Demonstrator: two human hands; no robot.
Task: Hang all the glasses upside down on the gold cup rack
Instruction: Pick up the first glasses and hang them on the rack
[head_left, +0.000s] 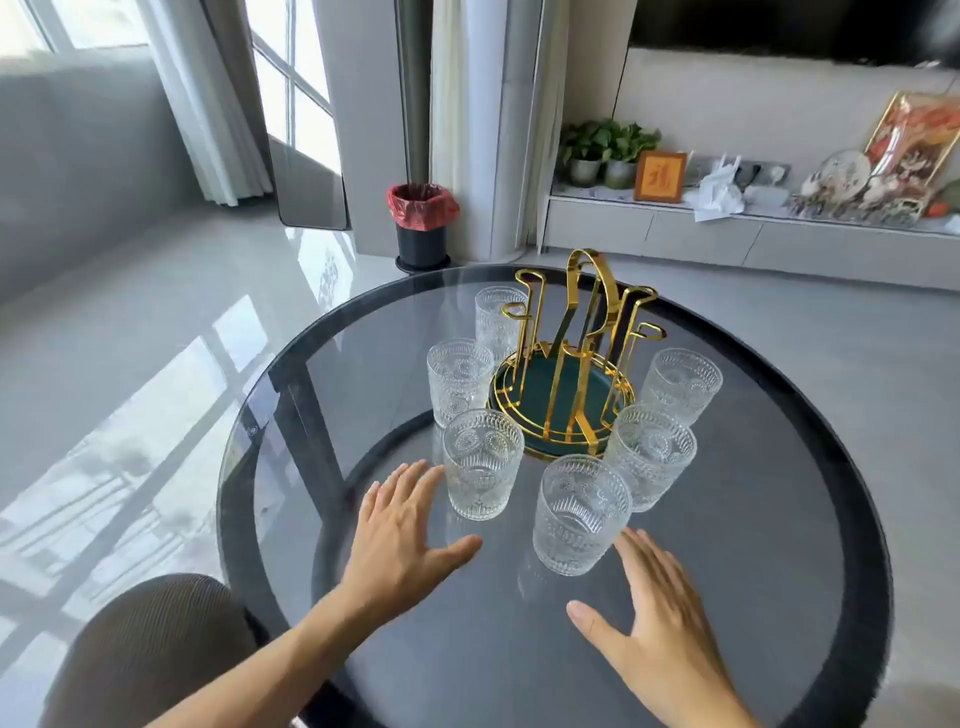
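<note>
1. Your left hand (400, 540) is spread flat and open over the tabletop (769, 545), holding nothing; its fingertips reach just beside the near-left glass (482, 463).
2. Your right hand (654, 618) is likewise open with the thumb splayed, empty, its fingers close to the base of the nearest glass (581, 514); whether they touch it is hard to tell from this angle.
3. All six embossed glasses stand upright, mouths up, on the round dark glass tabletop, ringed around the gold cup rack (574, 358).
4. To the right stand the near-right glass (649, 456) and, beyond it, the far-right glass (680, 385).
5. To the left stand the mid-left glass (458, 379) and the far-left glass (497, 319), the last partly behind a rack arm.
6. The rack sits on a dark green tray with gold rims; every hook is bare.
7. Past the table, a black bin (422, 226) with a red liner stands on the floor.
8. On the far shelf, a small framed picture (660, 176) bears one gold Chinese character, seemingly "福".
</note>
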